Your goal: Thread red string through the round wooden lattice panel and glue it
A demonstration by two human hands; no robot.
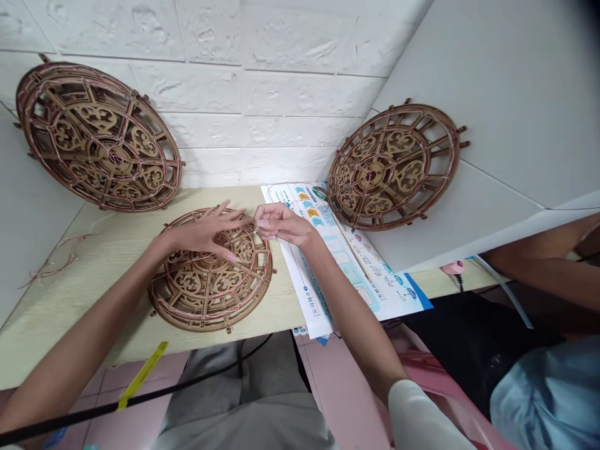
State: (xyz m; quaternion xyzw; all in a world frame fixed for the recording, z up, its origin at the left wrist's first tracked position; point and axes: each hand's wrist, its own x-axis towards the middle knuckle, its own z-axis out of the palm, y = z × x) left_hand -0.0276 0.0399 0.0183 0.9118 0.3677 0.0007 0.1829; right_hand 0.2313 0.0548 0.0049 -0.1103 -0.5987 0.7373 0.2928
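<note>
A round brown openwork disc (210, 300) with scrolled cut-outs lies flat on the pale table, thin copper-coloured and reddish wires running along its ribs. My left hand (204, 234) rests over its upper half, fingers spread and palm down, hiding part of the centre. At the disc's upper right edge, my right hand (281, 224) is closed in a pinch, with a short end of thin wire (256, 230) showing at the fingertips. Whether that wire is fixed to the disc there, I cannot tell.
Similar wired discs lean at the back left (112, 159) and against the grey panel (375, 175) on the right. Printed sheets (328, 262) lie beside my right arm. Loose wires (60, 256) lie at left. A black cable (187, 381) crosses my lap. Another person's arm (544, 269) is at right.
</note>
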